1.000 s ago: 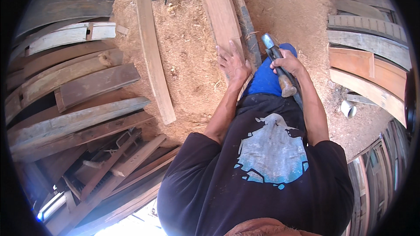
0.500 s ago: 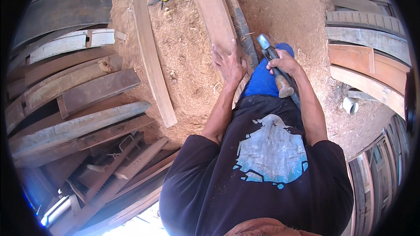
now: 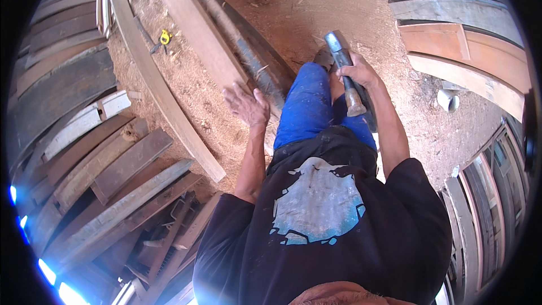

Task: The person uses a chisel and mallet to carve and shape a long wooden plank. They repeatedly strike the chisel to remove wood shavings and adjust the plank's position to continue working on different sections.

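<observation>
My left hand is open, fingers spread, at the near end of a long, pale brown wooden plank. Its fingertips touch or hover just over the wood; I cannot tell which. My right hand is closed around a thick, dark rod-like tool with a bright metal top and a worn wooden lower end. Whether this is one tool or two held together is not clear. The tool is held above my blue-trousered legs, away from the plank. A dark beam runs along the plank's right side.
Another long plank lies to the left on sawdust-covered ground. Beyond it are a yellow tape measure and a dark-handled tool. Stacked boards line the left; more timber and a white pipe piece are right.
The view has swung right, so the planks and tape measure sit further left. My left hand's fingers have spread and lifted somewhat; my right hand still grips the tool, now held more upright.
</observation>
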`<state>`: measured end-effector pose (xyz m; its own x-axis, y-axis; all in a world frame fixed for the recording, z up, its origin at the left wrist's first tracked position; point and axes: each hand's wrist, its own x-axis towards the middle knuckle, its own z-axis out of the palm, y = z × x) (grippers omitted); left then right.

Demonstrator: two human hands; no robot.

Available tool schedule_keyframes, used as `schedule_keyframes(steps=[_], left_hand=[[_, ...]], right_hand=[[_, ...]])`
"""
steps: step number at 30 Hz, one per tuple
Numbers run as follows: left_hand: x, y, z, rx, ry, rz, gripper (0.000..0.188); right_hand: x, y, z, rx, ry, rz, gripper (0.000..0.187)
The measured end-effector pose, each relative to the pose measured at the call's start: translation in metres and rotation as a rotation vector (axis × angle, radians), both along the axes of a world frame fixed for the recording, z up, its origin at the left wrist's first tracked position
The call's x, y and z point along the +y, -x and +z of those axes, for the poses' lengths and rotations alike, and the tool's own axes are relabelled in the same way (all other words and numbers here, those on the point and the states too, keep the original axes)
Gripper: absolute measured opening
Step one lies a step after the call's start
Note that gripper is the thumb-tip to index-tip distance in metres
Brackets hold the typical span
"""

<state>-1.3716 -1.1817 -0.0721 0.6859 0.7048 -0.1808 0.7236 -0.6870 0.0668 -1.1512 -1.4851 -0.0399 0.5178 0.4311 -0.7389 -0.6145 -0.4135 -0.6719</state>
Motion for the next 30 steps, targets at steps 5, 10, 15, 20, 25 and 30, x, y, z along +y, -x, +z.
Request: schedule_keyframes(steps=[5,10,15,20,25,30], left_hand=[[-0.006,-0.021,0.029,0.083,0.083,0.090,0.089],[0.006,-0.011,0.019,0.149,0.170,0.044,0.108],[0.010,-0.014,0.029,0.134,0.274,0.032,0.123],[0.012,-0.011,0.030,0.103,0.255,-0.024,0.127],[0.007,-0.018,0.037,0.122,0.299,0.056,0.127],[0.007,-0.018,0.033,0.138,0.220,0.063,0.128]], right_hand=[[-0.117,-0.005,-0.046,-0.276,0.535,0.400,0.067],[-0.232,0.053,-0.071,-0.054,0.701,0.576,0.077],[-0.296,0.108,-0.060,-0.086,0.379,0.408,0.055],[-0.306,0.090,-0.101,0.134,0.335,0.307,0.060],[-0.220,0.009,-0.030,0.010,0.761,0.826,0.072],[-0.172,-0.042,-0.030,-0.188,0.649,0.825,0.069]])
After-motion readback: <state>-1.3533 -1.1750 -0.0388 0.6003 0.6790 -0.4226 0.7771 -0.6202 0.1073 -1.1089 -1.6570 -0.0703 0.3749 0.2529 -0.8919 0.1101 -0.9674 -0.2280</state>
